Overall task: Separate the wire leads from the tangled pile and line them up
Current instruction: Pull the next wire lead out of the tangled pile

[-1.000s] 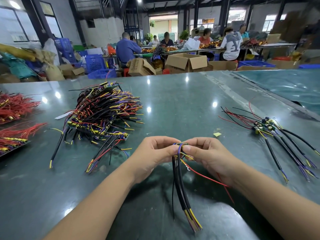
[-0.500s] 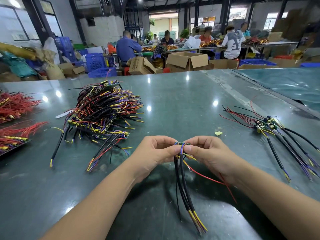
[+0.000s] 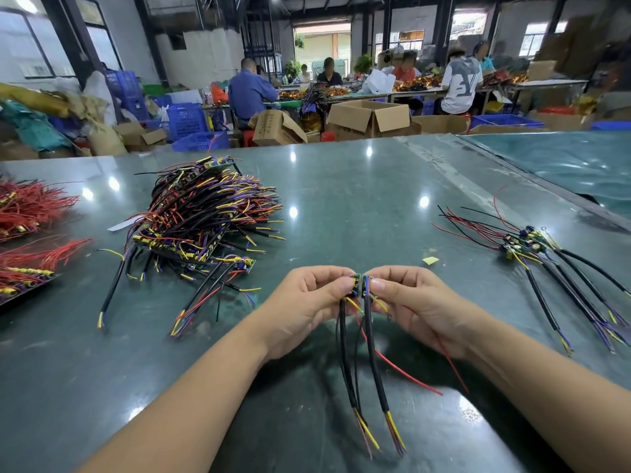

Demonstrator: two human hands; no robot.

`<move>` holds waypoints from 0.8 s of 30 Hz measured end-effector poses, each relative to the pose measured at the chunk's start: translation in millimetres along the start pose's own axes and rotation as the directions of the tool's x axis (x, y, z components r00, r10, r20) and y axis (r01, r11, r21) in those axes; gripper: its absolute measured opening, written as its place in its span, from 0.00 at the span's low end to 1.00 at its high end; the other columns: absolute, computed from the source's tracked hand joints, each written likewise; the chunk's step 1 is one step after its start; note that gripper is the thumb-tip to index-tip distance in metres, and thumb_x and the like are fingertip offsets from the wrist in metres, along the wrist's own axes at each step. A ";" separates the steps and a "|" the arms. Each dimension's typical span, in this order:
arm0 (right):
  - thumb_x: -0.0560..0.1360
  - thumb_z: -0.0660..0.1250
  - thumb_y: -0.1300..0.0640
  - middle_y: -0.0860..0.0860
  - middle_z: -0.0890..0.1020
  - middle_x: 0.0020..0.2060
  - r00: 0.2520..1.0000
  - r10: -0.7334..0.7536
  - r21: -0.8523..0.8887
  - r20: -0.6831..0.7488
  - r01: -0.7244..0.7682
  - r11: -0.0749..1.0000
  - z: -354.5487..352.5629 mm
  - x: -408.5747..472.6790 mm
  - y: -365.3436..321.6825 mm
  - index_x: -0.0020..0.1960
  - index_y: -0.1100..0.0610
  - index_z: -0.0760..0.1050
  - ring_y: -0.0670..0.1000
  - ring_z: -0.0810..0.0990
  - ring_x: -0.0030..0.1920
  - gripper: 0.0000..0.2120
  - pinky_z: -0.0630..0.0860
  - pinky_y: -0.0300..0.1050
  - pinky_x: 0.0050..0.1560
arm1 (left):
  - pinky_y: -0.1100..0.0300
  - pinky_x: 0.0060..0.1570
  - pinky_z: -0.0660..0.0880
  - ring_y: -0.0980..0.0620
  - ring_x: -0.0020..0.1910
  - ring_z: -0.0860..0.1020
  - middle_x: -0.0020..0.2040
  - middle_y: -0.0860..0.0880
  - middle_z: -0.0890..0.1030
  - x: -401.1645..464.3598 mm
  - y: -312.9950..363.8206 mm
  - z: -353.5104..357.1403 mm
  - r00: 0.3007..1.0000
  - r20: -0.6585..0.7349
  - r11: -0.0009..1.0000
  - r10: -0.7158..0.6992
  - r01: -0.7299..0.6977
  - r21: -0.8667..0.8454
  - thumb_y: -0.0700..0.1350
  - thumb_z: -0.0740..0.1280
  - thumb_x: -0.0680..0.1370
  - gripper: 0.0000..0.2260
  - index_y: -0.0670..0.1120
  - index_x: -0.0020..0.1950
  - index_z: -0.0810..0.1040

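Left hand point(image 3: 309, 303) and right hand point(image 3: 415, 302) each pinch 1 small board (thumbs nearly touching) above the tabletop point(image 3: 341, 199); their black wire leads point(image 3: 370, 363) hang down, tips yellow and purple. Tangled pile point(image 3: 205, 213) lies far left.

Bright overhead lamps throw round white glare spots across the glossy green table point(image 3: 341, 206), while daylight floods through windows point(image 3: 30, 46) at the upper left and upper right. Soft shadows pool beneath the forearms at lower centre. Wide-angle distortion bends the frame edges; the background workers point(image 3: 251, 88) appear soft.
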State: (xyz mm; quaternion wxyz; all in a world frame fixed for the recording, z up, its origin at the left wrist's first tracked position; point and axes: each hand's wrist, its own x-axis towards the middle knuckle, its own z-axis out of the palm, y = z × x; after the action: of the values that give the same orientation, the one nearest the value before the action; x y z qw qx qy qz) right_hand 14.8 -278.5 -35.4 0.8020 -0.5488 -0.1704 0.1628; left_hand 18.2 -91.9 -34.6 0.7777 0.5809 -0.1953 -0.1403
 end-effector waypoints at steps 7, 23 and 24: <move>0.67 0.70 0.61 0.52 0.81 0.35 0.995 0.055 0.112 -0.083 -0.046 0.993 1.0 1.8 -2.2 0.41 0.58 0.83 0.46 0.79 0.35 0.04 0.78 0.37 0.41 | 0.64 0.39 0.75 0.57 0.34 0.76 0.36 0.50 0.78 9.9 17.9 -30.3 0.814 -0.546 0.978 0.199 -0.201 0.056 0.37 0.67 0.75 0.03 0.44 0.43 0.77; 0.60 0.75 0.56 0.55 0.80 0.33 0.972 0.090 0.021 -0.217 -0.088 0.996 6.4 2.9 -0.3 0.39 0.60 0.82 0.47 0.79 0.29 0.11 0.78 0.36 0.35 | 0.61 0.66 0.67 0.60 0.62 0.74 0.60 0.56 0.79 -12.4 27.2 -13.7 0.903 0.102 0.407 0.416 -0.286 0.867 0.36 0.73 0.71 0.19 0.52 0.58 0.79; 0.60 0.75 0.56 0.55 0.80 0.33 0.970 0.095 0.018 -0.223 -0.093 0.996 7.0 2.7 -0.3 0.40 0.61 0.81 0.47 0.79 0.29 0.12 0.78 0.36 0.35 | 0.63 0.65 0.67 0.61 0.62 0.74 0.59 0.57 0.79 -13.3 24.4 -8.7 0.919 0.156 0.418 0.361 -0.310 0.854 0.36 0.73 0.71 0.20 0.53 0.59 0.79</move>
State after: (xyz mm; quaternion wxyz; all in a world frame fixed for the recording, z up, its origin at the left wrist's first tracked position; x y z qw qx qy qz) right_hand 14.1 -271.6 -32.5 0.8096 -0.5681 -0.0523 0.1383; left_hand 10.3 -71.7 -15.2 0.3962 0.8435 -0.3304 0.1500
